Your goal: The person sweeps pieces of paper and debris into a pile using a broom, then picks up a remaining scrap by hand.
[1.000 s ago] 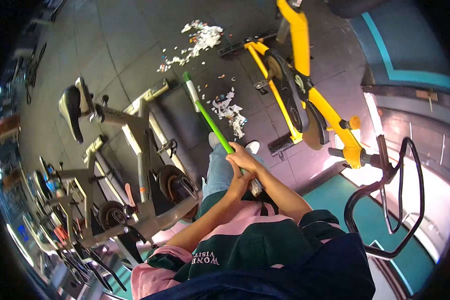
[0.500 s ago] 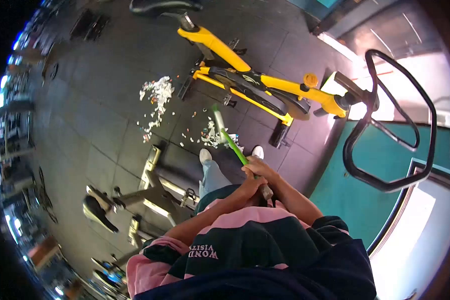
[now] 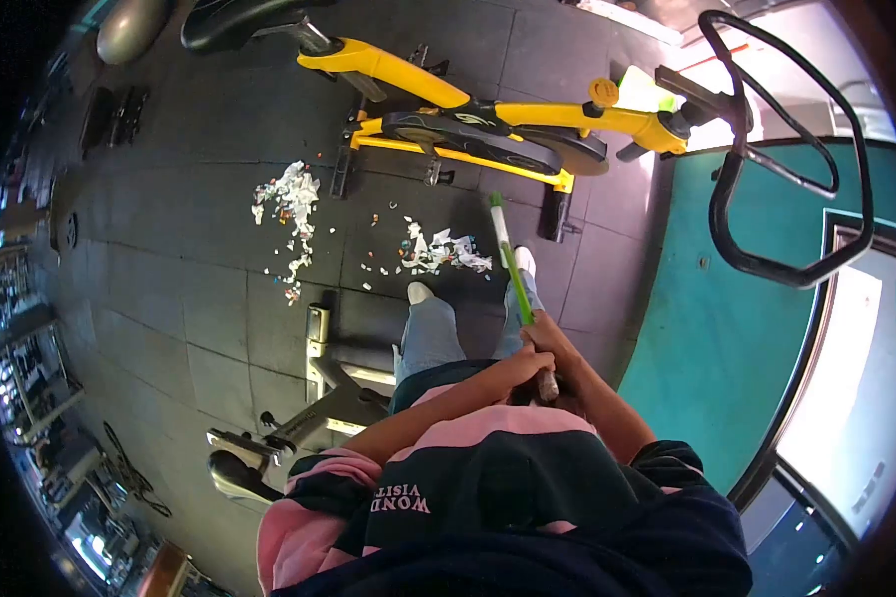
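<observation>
- A green broom handle (image 3: 513,274) is gripped in both hands close in front of the person's chest; its long axis runs from the hands away toward the far floor, tilted slightly left, and its pale far end (image 3: 497,214) lies near the scraps.
- The right hand (image 3: 550,341) sits farther along the shaft, fingers curled tight round the green part, so it is the hand nearer the working end.
- The left hand (image 3: 521,370) closes round the grey butt of the handle (image 3: 547,386) just nearer the body, fingers wrapped and pressed together; the two hands touch each other.
- The broom head itself cannot be made out; the far end seems to rest at or just above the floor beside the right shoe (image 3: 524,260).
- A small litter of torn paper scraps (image 3: 438,251) lies just left of the handle's far end, in front of the left shoe (image 3: 420,293).
- A larger heap of scraps (image 3: 287,204) lies farther left on the dark rubber floor tiles (image 3: 169,209), well apart from the handle.
- A yellow exercise bike (image 3: 488,114) stands across the far side, beyond both heaps.
- A grey exercise bike (image 3: 314,398) stands near left of the legs.
- A teal wall (image 3: 687,298) rises at the right.
</observation>
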The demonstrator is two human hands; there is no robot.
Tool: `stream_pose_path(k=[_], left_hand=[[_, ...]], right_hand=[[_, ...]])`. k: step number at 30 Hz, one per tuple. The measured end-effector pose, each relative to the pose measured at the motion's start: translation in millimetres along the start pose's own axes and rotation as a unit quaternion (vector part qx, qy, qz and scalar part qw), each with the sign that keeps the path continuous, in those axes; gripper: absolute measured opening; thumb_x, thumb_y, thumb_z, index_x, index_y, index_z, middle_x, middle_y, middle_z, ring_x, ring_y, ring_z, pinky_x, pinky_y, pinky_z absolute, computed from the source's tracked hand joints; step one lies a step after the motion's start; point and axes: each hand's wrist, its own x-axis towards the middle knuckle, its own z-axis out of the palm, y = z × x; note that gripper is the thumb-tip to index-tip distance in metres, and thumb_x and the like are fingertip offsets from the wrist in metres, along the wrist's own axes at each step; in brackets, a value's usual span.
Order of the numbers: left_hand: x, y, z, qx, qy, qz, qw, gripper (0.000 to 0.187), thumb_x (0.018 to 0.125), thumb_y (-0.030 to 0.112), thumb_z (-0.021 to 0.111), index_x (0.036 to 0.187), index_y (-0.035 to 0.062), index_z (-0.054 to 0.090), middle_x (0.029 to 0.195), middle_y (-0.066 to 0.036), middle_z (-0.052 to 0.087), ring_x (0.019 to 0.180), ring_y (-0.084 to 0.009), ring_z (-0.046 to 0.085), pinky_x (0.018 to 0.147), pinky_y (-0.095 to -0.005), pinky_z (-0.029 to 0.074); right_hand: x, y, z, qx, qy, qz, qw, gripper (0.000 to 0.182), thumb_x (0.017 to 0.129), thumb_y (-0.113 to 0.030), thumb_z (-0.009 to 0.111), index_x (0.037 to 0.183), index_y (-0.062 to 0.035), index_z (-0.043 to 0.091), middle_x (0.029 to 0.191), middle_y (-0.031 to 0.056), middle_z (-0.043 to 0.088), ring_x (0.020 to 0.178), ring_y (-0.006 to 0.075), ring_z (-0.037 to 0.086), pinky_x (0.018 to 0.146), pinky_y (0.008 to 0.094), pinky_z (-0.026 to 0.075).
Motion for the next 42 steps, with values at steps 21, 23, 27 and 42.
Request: stream_pose_path(k=[21,23,27,42], left_hand=[[32.6,-77.3,32.5,0.115,0.046,-0.027,0.992,0.101,0.066,0.003,0.052,0.130,0.0111,-0.025,0.063,-0.010,0.051,0.047,-0.0175,0.051,0.036,-0.0299,0.039],[34.5,-71.7,31.9,0.135,0.029,-0.040,0.990,0.101,0.066,0.003,0.052,0.129,0.0115,-0.027,0.063,-0.010,0.051,0.047,-0.0176,0.052,0.036,-0.0300,0.039],[33.4,-82.1,11.0,0.102,0.009,-0.054,0.993,0.101,0.068,0.002,0.050,0.129,0.0184,-0.029,0.061,-0.010,0.050,0.044,-0.0186,0.051,0.036,-0.0304,0.039],[-33.1,-119.3,-100.5,-0.041,0.161,0.009,0.986,0.057,0.072,0.002,0.045,0.123,0.0190,0.027,0.071,-0.007,0.048,0.052,-0.0145,0.049,0.040,-0.0276,0.039]], right_hand=[[-28.5,105.5,23.9,0.172,0.157,0.073,0.970,0.017,0.069,-0.009,0.062,0.078,0.0032,0.053,0.061,0.0083,0.054,0.053,0.0145,0.050,0.047,0.0311,0.041],[-10.4,127.1,31.4,0.201,0.154,0.089,0.963,0.016,0.070,-0.009,0.061,0.077,0.0025,0.053,0.061,0.0082,0.054,0.053,0.0141,0.050,0.047,0.0311,0.041],[11.7,150.7,50.9,0.219,0.096,0.126,0.963,0.022,0.071,-0.011,0.061,0.081,0.0057,0.051,0.071,0.0134,0.054,0.069,0.0196,0.054,0.055,0.0365,0.042],[21.3,57.1,195.3,0.064,0.094,0.064,0.991,0.040,0.067,-0.013,0.050,0.102,0.0049,0.045,0.094,0.0321,0.053,0.092,0.0448,0.051,0.079,0.0441,0.041]])
